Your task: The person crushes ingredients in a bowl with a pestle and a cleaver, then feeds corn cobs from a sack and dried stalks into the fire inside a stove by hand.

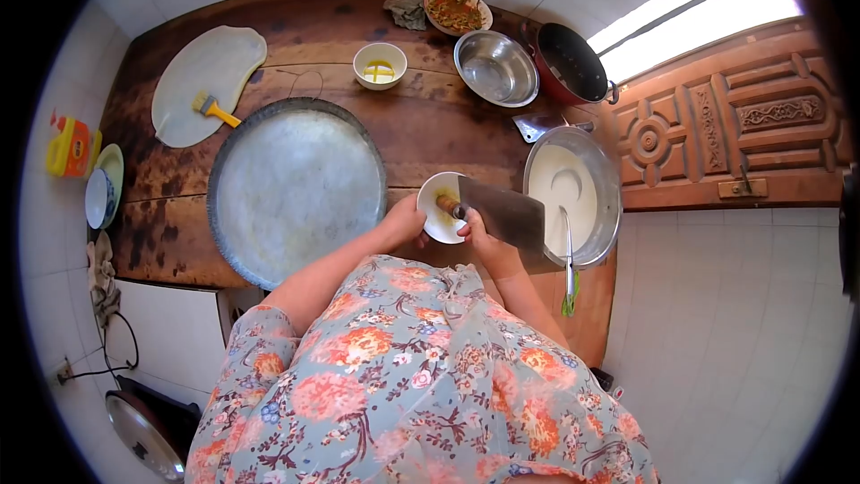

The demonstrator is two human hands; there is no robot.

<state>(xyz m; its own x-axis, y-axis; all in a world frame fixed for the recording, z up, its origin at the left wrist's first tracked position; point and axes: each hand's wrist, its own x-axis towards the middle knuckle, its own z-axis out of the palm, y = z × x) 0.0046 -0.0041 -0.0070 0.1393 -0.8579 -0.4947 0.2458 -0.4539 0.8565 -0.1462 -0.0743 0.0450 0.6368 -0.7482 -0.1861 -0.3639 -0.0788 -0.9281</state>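
Low on the wooden table, my left hand [406, 222] grips the left rim of a small white bowl [431, 228]. A cleaver [506, 218] is in my right hand [486, 242], its fingers closed near where the handle meets the wide dark blade. The wooden handle points down into the bowl, and the blade extends to the right. A yellowish residue shows inside the bowl around the handle's end. Just right of the blade stands a large metal basin [610, 215] of creamy white batter, with a ladle [569, 260] leaning in it.
A large round metal tray [296, 188] lies left. Behind it are a pale board [202, 72] and a yellow-handled brush [215, 109]. Further back stand a bowl with yellow liquid [380, 66], a steel basin [498, 69], a red pot [571, 63] and a food plate [458, 12].
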